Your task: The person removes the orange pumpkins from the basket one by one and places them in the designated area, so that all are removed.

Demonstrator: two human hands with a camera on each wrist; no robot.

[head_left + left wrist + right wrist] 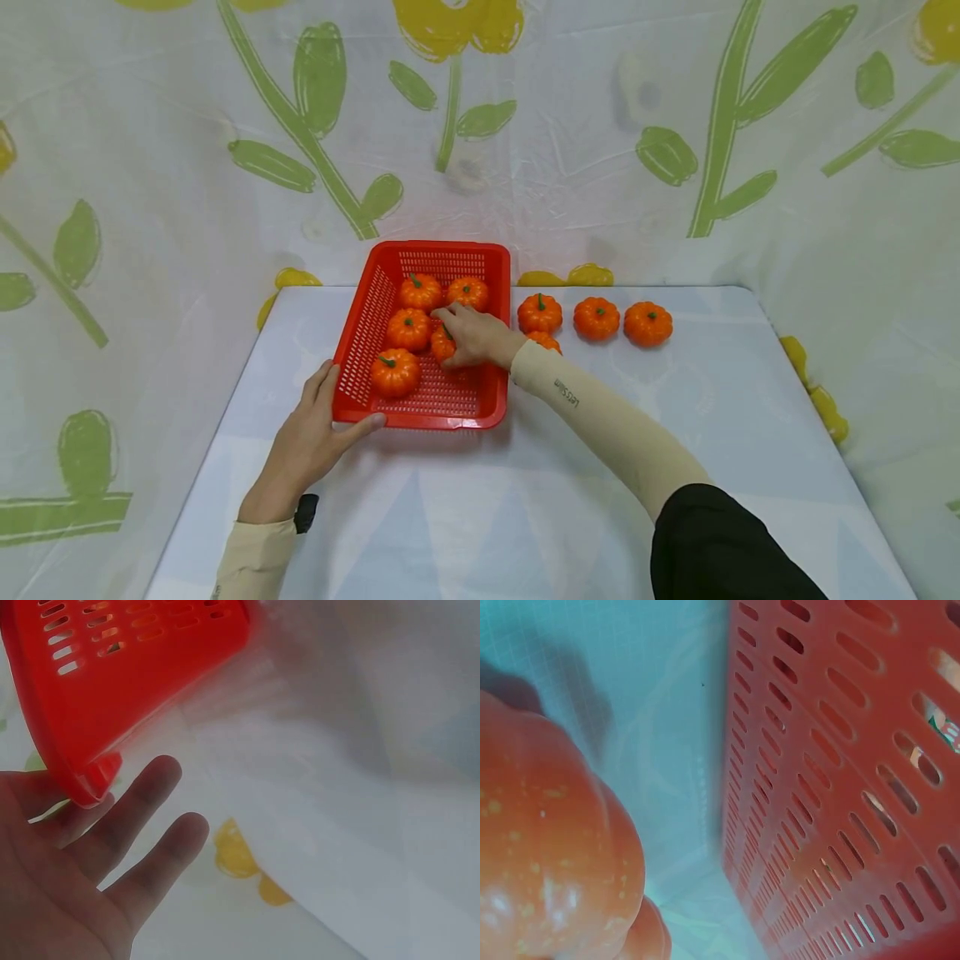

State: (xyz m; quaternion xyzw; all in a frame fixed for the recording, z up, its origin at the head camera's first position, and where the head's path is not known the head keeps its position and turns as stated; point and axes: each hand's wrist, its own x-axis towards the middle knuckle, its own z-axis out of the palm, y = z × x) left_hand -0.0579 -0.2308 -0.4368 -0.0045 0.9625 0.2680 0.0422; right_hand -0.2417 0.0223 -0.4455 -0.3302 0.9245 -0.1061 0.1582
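A red plastic basket [420,414] with slotted walls sits toward the back of the table, several small orange pumpkins [408,330] inside it. My left hand [303,442] holds the basket's near left corner, thumb along the front rim; in the left wrist view two fingers [150,862] stand spread clear of the wall. Reaching over the right rim, my right hand [476,337] grips a small pumpkin [441,343] inside the basket and partly covers it. The right wrist view shows neither that hand nor the held pumpkin, only the outer basket wall [810,750] and another pumpkin [555,847] close up.
Right of the basket, three pumpkins [596,318] stand in a row on the white table [600,517]. One more pumpkin [543,340] is partly hidden by the right sleeve. Behind the table hangs a flower-patterned curtain [570,167].
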